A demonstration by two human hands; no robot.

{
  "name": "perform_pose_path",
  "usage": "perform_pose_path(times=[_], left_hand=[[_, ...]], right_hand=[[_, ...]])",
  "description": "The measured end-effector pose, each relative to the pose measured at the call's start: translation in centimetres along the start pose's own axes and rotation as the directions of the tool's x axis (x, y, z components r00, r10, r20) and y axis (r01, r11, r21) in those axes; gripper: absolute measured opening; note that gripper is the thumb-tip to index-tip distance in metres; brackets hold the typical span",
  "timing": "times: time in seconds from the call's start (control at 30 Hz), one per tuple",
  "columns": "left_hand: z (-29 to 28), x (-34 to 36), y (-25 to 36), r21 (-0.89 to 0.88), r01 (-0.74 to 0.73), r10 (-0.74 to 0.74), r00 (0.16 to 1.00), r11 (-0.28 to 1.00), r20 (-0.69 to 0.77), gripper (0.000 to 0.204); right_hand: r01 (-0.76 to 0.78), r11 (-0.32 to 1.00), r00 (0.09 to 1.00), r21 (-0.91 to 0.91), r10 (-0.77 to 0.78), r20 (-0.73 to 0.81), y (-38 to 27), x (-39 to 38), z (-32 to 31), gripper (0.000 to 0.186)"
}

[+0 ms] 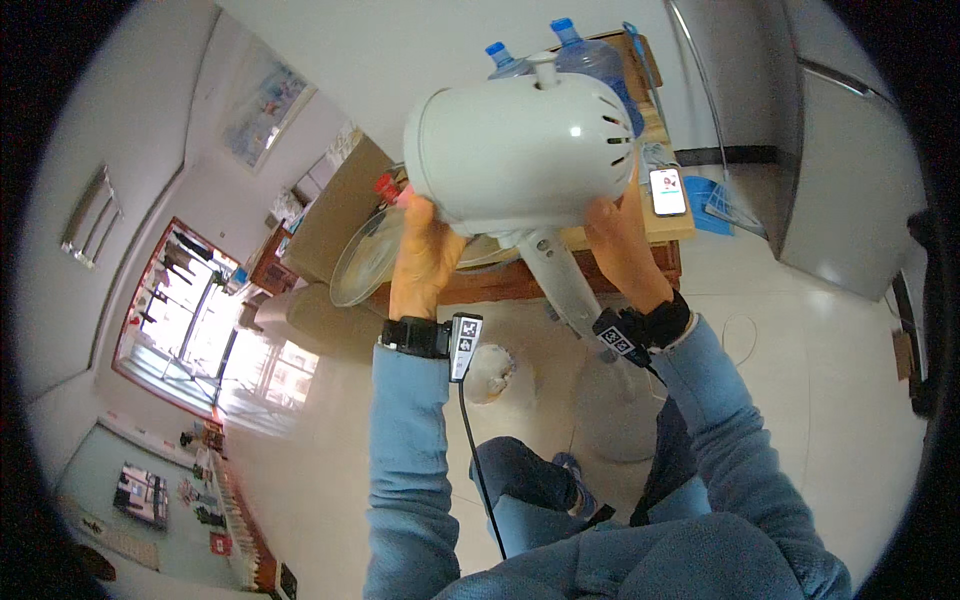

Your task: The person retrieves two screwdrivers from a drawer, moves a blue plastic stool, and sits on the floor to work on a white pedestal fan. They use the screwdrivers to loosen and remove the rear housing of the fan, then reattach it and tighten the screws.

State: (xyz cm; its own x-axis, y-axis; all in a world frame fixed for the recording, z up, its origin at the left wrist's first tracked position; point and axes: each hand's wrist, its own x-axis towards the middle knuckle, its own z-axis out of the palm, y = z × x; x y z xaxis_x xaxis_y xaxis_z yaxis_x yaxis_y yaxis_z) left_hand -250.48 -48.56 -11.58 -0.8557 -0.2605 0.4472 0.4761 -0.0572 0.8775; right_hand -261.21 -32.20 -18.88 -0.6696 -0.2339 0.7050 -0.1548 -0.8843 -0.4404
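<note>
The white motor housing (pixel 515 150) of a stand fan is held up in front of me, its vent slots to the right and a small knob on top. My left hand (pixel 425 255) grips its lower left end, and my right hand (pixel 622 245) its lower right end. The fingers of both hands are largely hidden behind it. From its underside the grey-white fan neck (pixel 555 275) slants down to a pole, with a round base (pixel 618 415) on the floor between my legs. A round clear fan part (pixel 368 255), possibly a blade or guard, lies behind my left hand.
A wooden table (pixel 662 228) behind the fan bears a lit phone (pixel 668 192) and large water jugs (pixel 595 62). A blue dustpan (pixel 710 205) and a grey fridge (pixel 850 170) are at the right. A white bin (pixel 490 372) stands on the floor, near a brown sofa (pixel 320 318).
</note>
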Motion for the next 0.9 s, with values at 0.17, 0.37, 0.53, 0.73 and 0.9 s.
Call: perform_pose_path(times=[0.17, 0.37, 0.53, 0.73, 0.9], left_hand=[[0.9, -0.1, 0.1, -0.097, -0.014, 0.005, 0.995, 0.995, -0.097, 0.086], [3.8, -1.1, -0.5, 0.079, -0.121, 0.14, 0.936, 0.989, -0.322, 0.082], [4.5, -1.7, -1.6, 0.231, -0.16, 0.243, 0.886, 0.96, -0.395, 0.089], [4.4, -2.1, -2.3, 0.195, -0.266, 0.323, 0.866, 0.944, -0.381, 0.099], [4.3, -2.2, -3.4, 0.288, -0.308, 0.41, 0.805, 0.907, -0.429, 0.103]], right_hand=[[0.03, 0.959, 0.998, -0.28, -0.012, 0.063, -1.6, 2.1, 0.4, 0.095], [0.057, 0.991, 0.991, -0.123, -0.042, 0.124, -0.7, 4.2, -0.2, 0.086], [0.142, 0.968, 0.98, -0.207, -0.108, 0.167, 0.0, 5.1, 0.5, 0.099], [0.131, 0.969, 0.95, -0.208, -0.063, 0.307, -0.2, 6.0, 1.1, 0.105], [0.169, 0.946, 0.93, -0.276, -0.061, 0.362, -1.0, 5.6, 1.6, 0.101]])
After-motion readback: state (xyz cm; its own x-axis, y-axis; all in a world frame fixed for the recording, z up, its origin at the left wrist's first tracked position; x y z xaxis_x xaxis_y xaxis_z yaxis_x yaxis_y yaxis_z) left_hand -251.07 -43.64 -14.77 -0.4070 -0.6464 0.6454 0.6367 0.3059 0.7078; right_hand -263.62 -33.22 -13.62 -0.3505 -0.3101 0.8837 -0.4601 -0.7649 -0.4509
